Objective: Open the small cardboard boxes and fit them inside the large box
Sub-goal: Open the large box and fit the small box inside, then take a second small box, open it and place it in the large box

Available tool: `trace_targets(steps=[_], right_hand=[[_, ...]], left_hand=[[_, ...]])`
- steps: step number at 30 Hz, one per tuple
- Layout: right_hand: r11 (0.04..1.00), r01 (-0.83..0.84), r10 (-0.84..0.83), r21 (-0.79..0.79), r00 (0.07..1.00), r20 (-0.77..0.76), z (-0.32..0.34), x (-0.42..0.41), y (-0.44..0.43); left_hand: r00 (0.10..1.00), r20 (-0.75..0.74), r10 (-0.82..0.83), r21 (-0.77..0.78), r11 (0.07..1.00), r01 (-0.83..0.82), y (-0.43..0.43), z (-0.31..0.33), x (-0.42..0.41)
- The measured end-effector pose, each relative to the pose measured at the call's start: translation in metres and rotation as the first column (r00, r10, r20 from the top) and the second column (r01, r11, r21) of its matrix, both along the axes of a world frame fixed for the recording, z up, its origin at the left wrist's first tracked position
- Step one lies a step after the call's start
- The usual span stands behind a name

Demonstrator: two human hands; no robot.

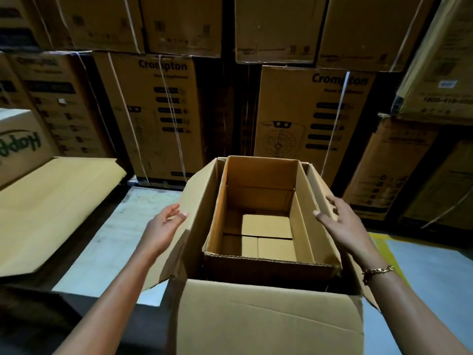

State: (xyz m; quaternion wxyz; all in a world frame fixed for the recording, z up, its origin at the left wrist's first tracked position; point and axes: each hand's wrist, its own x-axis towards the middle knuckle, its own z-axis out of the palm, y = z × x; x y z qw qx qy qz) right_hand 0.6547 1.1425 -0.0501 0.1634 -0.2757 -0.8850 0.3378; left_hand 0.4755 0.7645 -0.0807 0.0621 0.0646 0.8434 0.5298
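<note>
A large brown cardboard box (268, 324) stands open on the floor in front of me, its flaps spread outward. Inside it sits a small opened cardboard box (302, 226), upright, its top open and its bottom flaps visible. My left hand (163, 226) hovers beside the large box's left flap with fingers apart, holding nothing. My right hand (345, 224) is at the right flap, fingers spread and touching or just off the cardboard; a gold bracelet is on that wrist.
Flattened cardboard sheets (51, 208) lie on the left. Stacked printed appliance cartons (153, 116) form a wall behind and to the right. Pale floor (112, 242) shows left and right of the large box.
</note>
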Motion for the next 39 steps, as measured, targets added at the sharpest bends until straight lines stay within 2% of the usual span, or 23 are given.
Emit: trace_targets(steps=[4, 9, 11, 14, 20, 30, 39], right_hand=[[0.99, -0.144, 0.143, -0.008, 0.986, -0.081, 0.018, -0.042, -0.043], [0.95, -0.308, 0.302, -0.05, 0.948, -0.102, 0.035, -0.12, -0.128], [0.911, -0.389, 0.369, -0.135, 0.917, -0.152, 0.042, -0.154, -0.172], [0.847, -0.454, 0.383, -0.277, 0.882, -0.276, 0.047, -0.202, -0.249], [0.691, -0.614, 0.498, -0.38, 0.787, -0.365, 0.041, -0.286, -0.411], [0.523, -0.699, 0.63, -0.488, 0.703, -0.331, 0.028, -0.399, -0.594], [0.474, -0.731, 0.68, -0.492, 0.658, -0.324, 0.008, -0.531, -0.724]], left_hand=[[0.998, -0.033, 0.047, 0.113, 0.993, -0.043, -0.055, 0.016, -0.012], [0.987, -0.082, 0.138, 0.202, 0.972, -0.12, -0.145, 0.03, -0.03], [0.972, -0.116, 0.206, 0.224, 0.958, -0.177, -0.192, 0.035, -0.038], [0.948, -0.141, 0.284, 0.209, 0.945, -0.252, -0.27, 0.042, -0.056], [0.885, -0.151, 0.441, 0.195, 0.891, -0.411, -0.413, 0.052, -0.09], [0.818, -0.143, 0.557, 0.221, 0.824, -0.522, -0.569, 0.054, -0.129], [0.803, -0.138, 0.581, 0.166, 0.812, -0.559, -0.673, 0.038, -0.245]])
